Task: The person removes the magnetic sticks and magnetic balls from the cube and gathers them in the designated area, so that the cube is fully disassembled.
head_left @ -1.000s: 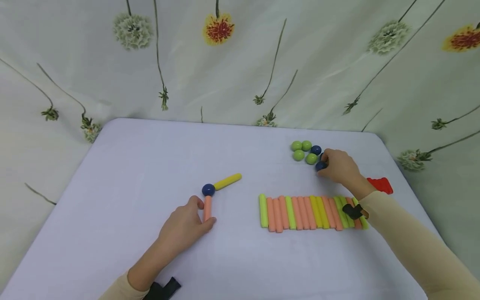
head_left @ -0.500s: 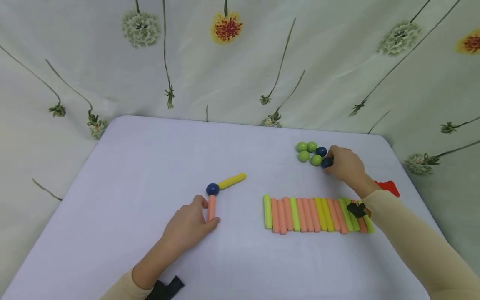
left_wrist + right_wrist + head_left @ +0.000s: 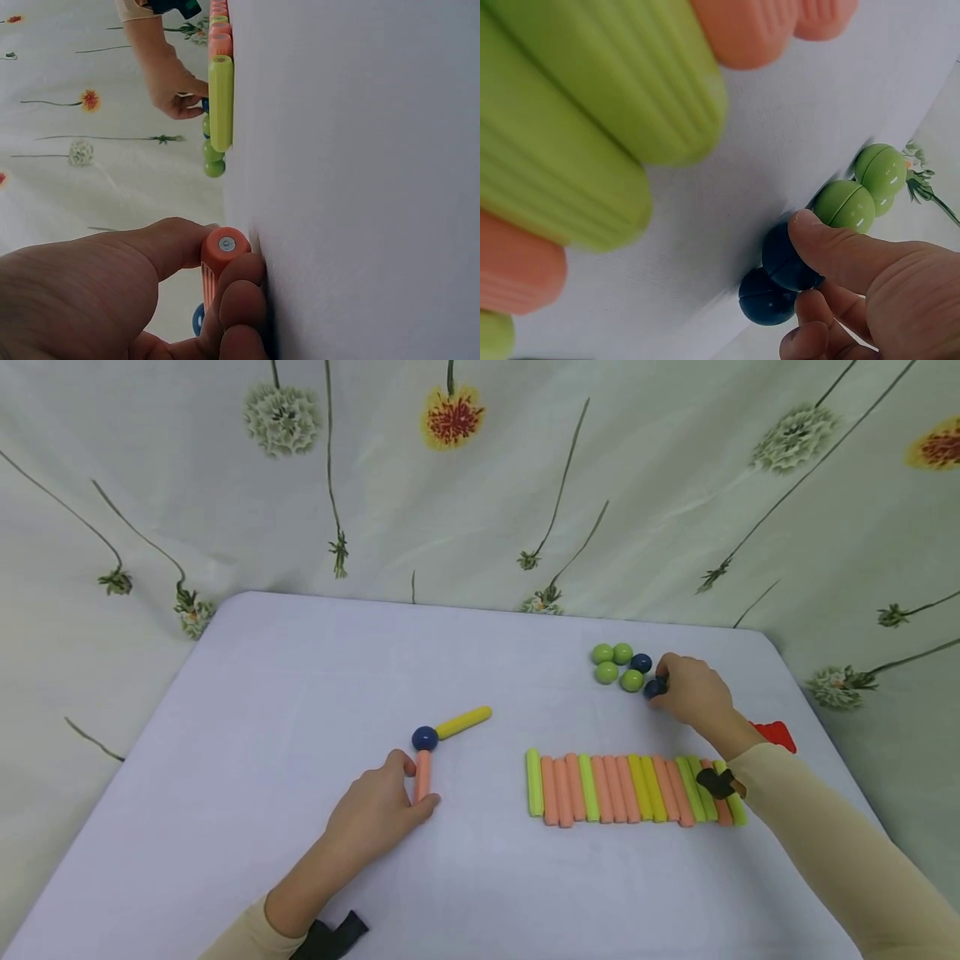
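My left hand (image 3: pixel 375 814) grips a salmon magnetic rod (image 3: pixel 423 774) between thumb and fingers; in the left wrist view a small metal disc shows in its end. The rod's far end touches a dark blue ball (image 3: pixel 424 739). A yellow rod (image 3: pixel 464 722) meets the same ball and slants up to the right. My right hand (image 3: pixel 696 692) pinches another dark blue ball (image 3: pixel 786 259) at the back right. One more blue ball (image 3: pixel 766 298) lies against it in the right wrist view, partly behind the fingers. Several green balls (image 3: pixel 606 672) sit just left of the right hand.
A row of salmon, lime and yellow rods (image 3: pixel 607 789) lies side by side in front of the right hand, its right end under the right wrist. A red object (image 3: pixel 776 735) is partly hidden by the right forearm. Flowered cloth hangs behind the white table (image 3: pixel 337 668).
The head view has shifted slightly, so everything sits a little further right. The right hand stays at the blue balls, its fingertips slightly adjusted. The left hand keeps its hold on the salmon rod.
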Action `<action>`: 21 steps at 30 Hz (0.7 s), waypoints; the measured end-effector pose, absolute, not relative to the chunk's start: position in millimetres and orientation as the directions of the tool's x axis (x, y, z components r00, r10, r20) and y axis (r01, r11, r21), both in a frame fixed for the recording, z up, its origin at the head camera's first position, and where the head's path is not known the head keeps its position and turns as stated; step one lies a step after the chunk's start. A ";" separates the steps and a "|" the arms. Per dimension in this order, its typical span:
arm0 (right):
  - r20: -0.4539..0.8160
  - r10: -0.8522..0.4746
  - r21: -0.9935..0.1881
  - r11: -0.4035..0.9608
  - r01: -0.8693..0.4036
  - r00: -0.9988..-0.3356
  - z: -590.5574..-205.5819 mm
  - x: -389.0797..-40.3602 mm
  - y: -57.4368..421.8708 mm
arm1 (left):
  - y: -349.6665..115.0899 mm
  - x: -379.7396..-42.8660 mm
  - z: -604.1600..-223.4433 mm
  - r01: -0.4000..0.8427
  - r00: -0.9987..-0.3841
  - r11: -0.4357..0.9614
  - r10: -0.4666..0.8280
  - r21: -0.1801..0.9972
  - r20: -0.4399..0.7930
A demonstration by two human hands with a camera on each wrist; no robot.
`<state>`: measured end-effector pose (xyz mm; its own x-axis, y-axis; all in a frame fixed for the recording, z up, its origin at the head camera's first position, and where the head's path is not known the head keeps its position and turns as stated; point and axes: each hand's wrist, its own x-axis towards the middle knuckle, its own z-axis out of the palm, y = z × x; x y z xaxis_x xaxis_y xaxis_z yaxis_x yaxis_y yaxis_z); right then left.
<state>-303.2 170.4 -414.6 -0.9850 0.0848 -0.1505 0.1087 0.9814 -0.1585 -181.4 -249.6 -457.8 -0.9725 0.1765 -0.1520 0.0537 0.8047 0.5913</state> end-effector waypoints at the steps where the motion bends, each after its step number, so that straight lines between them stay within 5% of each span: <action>1: -0.152 0.086 -0.158 0.981 0.110 -0.985 -414.5 -303.0 170.3 | -249.6 -181.3 -458.1 0.056 -0.973 0.805 0.177 0.590 -0.149; 21: -0.156 0.111 -0.147 0.980 0.134 -0.982 -416.7 -295.4 171.3 | -249.4 -180.2 -457.1 0.065 -0.974 0.805 0.181 0.590 -0.139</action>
<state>-295.4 171.3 -416.7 -0.9815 0.1107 -0.1562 0.1340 0.9800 -0.1474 -180.2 -249.4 -457.1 -0.9736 0.1808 -0.1392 0.0651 0.8048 0.5900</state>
